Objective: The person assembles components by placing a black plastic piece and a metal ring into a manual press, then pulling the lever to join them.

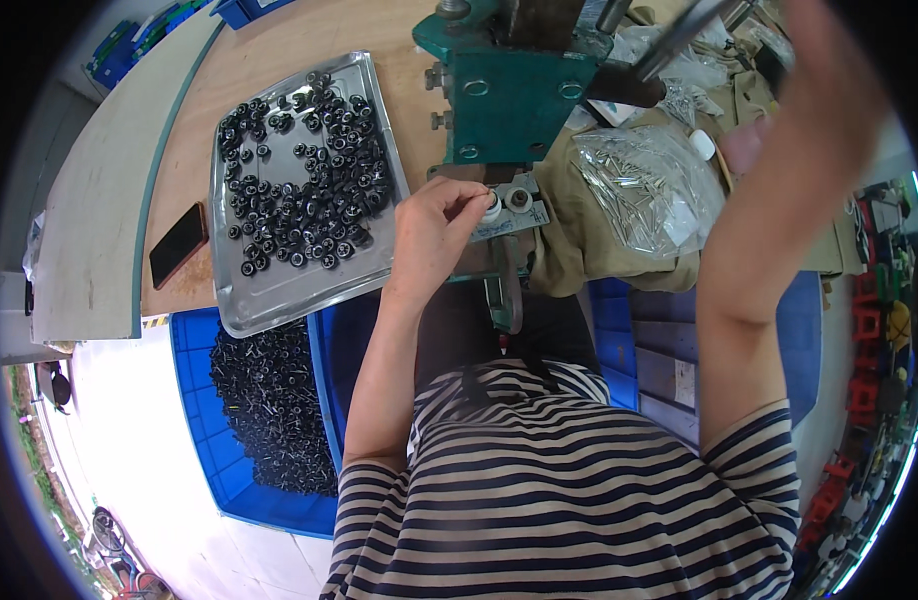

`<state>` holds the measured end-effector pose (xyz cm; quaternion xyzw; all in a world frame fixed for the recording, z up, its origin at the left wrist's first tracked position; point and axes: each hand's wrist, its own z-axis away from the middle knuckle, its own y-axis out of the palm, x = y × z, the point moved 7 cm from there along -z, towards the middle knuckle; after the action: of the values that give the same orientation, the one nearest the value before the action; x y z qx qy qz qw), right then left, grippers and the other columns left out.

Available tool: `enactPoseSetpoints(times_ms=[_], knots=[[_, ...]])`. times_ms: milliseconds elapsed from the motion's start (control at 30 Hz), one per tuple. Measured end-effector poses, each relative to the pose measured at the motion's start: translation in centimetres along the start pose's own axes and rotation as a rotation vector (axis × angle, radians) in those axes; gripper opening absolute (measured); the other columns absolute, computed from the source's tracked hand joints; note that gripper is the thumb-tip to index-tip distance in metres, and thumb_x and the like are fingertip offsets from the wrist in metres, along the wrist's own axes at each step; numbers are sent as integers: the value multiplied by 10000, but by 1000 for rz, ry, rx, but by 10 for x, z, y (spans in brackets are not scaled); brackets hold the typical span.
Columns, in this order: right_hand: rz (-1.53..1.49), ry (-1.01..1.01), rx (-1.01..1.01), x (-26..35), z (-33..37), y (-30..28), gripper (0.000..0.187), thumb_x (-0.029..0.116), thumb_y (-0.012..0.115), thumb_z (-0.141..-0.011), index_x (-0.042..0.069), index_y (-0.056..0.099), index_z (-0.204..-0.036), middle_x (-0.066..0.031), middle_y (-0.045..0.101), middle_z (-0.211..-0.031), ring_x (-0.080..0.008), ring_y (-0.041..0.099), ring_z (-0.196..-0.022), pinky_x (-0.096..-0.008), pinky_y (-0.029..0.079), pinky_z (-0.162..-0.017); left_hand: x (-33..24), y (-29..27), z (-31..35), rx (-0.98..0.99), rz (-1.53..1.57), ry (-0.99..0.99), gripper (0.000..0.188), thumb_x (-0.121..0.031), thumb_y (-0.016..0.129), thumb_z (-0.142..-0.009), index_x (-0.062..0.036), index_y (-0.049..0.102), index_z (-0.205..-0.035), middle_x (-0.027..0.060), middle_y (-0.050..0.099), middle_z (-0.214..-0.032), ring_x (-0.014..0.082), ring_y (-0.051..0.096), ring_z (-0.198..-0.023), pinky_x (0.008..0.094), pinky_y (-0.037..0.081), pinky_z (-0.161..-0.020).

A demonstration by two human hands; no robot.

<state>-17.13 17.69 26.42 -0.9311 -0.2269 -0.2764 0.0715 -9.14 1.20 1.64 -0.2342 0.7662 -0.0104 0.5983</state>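
Note:
My left hand (434,222) is at the fixture of a green hand press (519,105), thumb and fingers pinched together over a white round seat (492,212). Whatever lies between the fingertips is too small and covered to name. Right beside them, a second white seat with a dark centre (519,198) sits on the metal fixture block (532,217). My right arm is raised along the right side, and my right hand (824,50) is blurred near the upper rim, close to the press's metal lever (684,38). Its fingers do not show clearly.
A metal tray (394,170) of small black wheel-like parts lies left of the press, with a phone (179,245) beside it. Below stands a blue bin (194,400) full of dark parts. A plastic bag of metal pins (644,190) rests on brown cloth (569,230) at right.

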Motion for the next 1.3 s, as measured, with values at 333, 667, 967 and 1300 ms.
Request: enactPoseSetpoints(times_ms=[333,667,967,1300], knots=[[131,-213,22,110,147,33,175,225,680,-797,205,528,-880,20,552,-803,-122,503,-612,-320,380,-715,1,0,-2,66,5,-57,144,-76,673,-775,29,663,-874,104,629,-763,154,591,-640,260,471,-615],[7,-23,26,41,64,-1,222,273,636,-819,121,555,-959,-24,555,-843,-136,519,-710,-308,403,-730,-3,0,-8,105,-58,67,145,-71,671,-771,18,657,-884,115,635,-913,184,604,-731,274,474,-646],[755,376,288,-101,23,-57,266,169,574,-826,-20,576,-1014,-101,632,-870,-187,585,-768,-290,453,-747,6,-16,17,-4,516,-139,187,15,600,-832,46,606,-1017,99,632,-1009,125,605,-821,232,484,-690],[1093,666,449,-112,231,-90,215,130,664,-724,-16,603,-869,-190,632,-774,-359,599,-714,-386,459,-645,-14,-47,45,-107,597,-114,283,72,631,-785,24,571,-1057,66,629,-989,101,596,-870,218,483,-765]])
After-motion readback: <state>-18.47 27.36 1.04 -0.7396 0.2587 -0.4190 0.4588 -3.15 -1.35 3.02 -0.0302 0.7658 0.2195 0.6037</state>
